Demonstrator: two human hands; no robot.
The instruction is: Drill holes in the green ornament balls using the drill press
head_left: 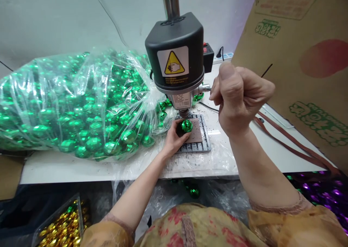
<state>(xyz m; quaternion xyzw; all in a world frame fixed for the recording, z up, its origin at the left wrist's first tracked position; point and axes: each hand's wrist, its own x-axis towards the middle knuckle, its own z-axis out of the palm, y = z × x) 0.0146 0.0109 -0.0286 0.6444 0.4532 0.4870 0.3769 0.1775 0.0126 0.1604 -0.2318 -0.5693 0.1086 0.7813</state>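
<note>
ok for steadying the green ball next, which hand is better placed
Probably the left hand: its fingers and thumb are around the green ball, below the black machine head. The right hand is a raised fist, away from the ball.

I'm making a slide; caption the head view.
Left hand holding a green ball under a machine, right fist by its lever.

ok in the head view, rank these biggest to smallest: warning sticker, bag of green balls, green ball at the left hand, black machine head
1. Bag of green balls
2. Black machine head
3. Warning sticker
4. Green ball at the left hand
</note>
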